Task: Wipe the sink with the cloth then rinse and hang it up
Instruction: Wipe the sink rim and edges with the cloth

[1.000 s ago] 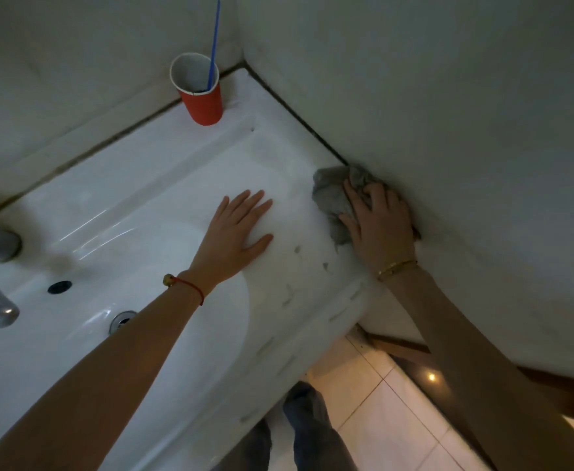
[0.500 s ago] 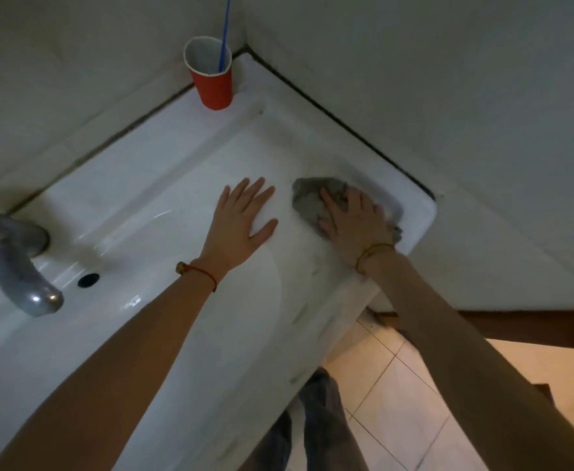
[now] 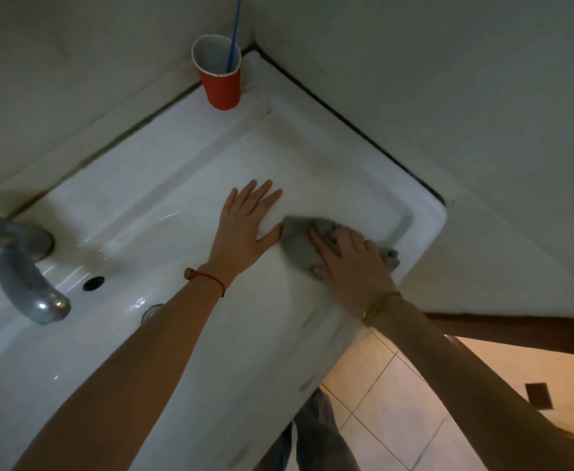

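A white ceramic sink (image 3: 163, 185) fills the left and middle, set into a wall corner. A crumpled grey cloth (image 3: 299, 243) lies on the sink's flat right ledge. My right hand (image 3: 350, 266) presses down on the cloth, fingers spread over it. My left hand (image 3: 245, 226) rests flat on the ledge just left of the cloth, fingers apart, thumb almost touching the cloth. The basin with its drain (image 3: 151, 312) and overflow hole (image 3: 93, 283) lies under my left forearm.
A grey metal tap (image 3: 24, 277) juts over the basin at the left. A red paper cup (image 3: 220, 79) with a blue stick in it stands in the back corner. Walls close in behind and to the right. Tiled floor (image 3: 398, 402) lies below the sink's front edge.
My right hand has slid the cloth leftward from the wall edge across the ledge toward my left hand. The left hand has stayed flat on the ledge.
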The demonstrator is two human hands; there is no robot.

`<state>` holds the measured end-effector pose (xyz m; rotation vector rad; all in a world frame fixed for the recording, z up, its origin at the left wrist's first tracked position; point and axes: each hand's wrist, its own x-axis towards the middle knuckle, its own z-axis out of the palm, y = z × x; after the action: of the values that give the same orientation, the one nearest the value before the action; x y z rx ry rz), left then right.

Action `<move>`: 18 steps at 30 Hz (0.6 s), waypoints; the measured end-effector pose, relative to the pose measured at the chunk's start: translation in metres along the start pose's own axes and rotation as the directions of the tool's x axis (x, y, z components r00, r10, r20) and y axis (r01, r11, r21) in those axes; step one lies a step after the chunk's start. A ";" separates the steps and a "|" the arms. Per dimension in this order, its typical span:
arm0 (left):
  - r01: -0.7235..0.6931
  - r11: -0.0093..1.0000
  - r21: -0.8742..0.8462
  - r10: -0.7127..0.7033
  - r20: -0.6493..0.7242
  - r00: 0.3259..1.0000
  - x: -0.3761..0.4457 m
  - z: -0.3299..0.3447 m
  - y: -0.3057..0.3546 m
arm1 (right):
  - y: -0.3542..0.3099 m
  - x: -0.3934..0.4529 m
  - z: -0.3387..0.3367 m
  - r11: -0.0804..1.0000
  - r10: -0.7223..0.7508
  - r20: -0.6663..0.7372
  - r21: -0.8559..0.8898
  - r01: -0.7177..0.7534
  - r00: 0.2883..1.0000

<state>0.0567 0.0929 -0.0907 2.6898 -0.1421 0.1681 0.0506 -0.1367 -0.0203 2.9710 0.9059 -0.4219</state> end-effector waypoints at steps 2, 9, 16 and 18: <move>-0.007 1.000 0.000 0.007 0.001 1.000 0.000 0.000 0.000 | 0.004 -0.010 0.003 0.993 -0.106 -0.012 -0.044 0.105 0.994; 0.001 1.000 0.011 -0.001 0.000 1.000 0.000 -0.001 0.002 | 0.053 0.042 -0.013 0.979 0.198 -0.022 -0.040 -0.199 0.980; 0.012 1.000 0.010 -0.012 0.030 0.999 0.000 -0.006 0.005 | 0.046 -0.007 -0.006 0.992 -0.068 -0.101 -0.110 0.057 0.993; 0.038 0.999 0.014 -0.039 0.048 0.998 0.001 -0.009 0.010 | 0.066 0.008 -0.012 0.992 0.094 -0.144 -0.070 -0.105 0.985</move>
<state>0.0559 0.0879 -0.0782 2.7087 -0.1044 0.0929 0.0967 -0.1859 -0.0152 2.9885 0.7597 -0.1725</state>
